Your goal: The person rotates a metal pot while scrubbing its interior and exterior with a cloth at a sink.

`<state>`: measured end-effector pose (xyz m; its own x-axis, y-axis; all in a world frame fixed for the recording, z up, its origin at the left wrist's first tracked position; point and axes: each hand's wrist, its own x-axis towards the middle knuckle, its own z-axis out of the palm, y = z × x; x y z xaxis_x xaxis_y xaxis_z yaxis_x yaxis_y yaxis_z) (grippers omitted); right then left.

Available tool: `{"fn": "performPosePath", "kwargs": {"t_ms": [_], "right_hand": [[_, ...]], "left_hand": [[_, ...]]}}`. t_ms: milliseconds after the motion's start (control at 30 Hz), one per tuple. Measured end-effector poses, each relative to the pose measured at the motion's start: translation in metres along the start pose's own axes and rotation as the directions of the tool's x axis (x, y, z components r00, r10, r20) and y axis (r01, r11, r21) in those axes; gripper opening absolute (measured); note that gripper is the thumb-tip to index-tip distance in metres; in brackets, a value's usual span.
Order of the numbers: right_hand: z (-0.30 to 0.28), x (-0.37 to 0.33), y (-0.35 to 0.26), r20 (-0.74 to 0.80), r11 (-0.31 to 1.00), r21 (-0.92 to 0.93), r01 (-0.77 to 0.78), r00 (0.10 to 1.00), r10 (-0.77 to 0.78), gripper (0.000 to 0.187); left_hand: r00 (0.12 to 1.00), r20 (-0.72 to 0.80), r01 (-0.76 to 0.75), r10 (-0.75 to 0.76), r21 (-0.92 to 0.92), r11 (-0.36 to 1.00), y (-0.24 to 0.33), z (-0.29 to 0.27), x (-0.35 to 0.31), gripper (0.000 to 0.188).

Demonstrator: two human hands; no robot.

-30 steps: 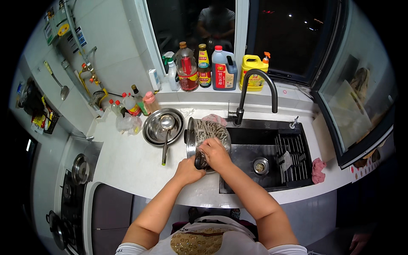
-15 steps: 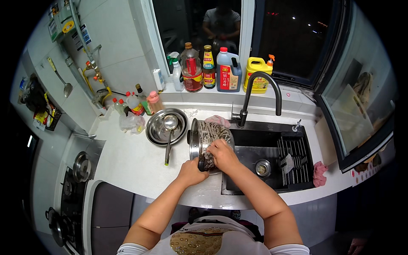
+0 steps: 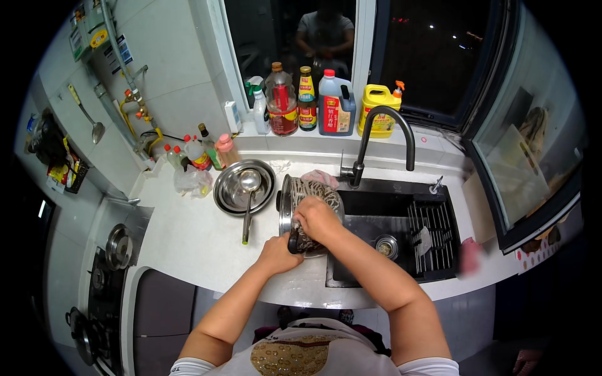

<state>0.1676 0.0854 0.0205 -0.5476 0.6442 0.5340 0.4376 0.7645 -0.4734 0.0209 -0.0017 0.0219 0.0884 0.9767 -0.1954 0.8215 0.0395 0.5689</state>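
Note:
A metal pot (image 3: 327, 193) with a black side handle lies tipped on its side, across the counter and the left edge of the sink. Pale wavy streaks, like suds, cover its outer wall. My left hand (image 3: 280, 255) is wrapped round the near black handle (image 3: 293, 243). Against the upturned wall of the pot, close to its rim, my right hand (image 3: 318, 219) presses with curled fingers. Whatever those fingers may hold is hidden beneath them. Left of the pot sits a steel basin (image 3: 219, 191) with a ladle (image 3: 249, 182) resting in it.
The black sink (image 3: 367, 235) with a rack (image 3: 433, 235) lies to the right, under a tall tap (image 3: 407, 141). Several bottles (image 3: 281, 103) line the window sill. A pink cloth (image 3: 470, 255) is at the sink's right edge; an open window pane (image 3: 520, 169) juts in.
My right hand has slid left and a little up along the pot's wall, towards its rim. My left hand stays on the handle.

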Motion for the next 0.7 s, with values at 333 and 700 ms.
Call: {"fn": "performPosePath", "kwargs": {"t_ms": [333,700], "right_hand": [[0.0065,0.003,-0.0086,-0.111,0.939,0.114,-0.325,0.935,0.337,0.004],[0.0043,0.0036,-0.0087,-0.123,0.908,0.151,-0.391,0.904,0.41,0.004]], "left_hand": [[0.999,-0.045,0.017,-0.017,-0.004,1.0,-0.0038,0.005,0.007,0.041],[1.0,-0.006,0.013,-0.013,-0.012,1.0,-0.0012,0.0069,0.0015,0.05]]}}
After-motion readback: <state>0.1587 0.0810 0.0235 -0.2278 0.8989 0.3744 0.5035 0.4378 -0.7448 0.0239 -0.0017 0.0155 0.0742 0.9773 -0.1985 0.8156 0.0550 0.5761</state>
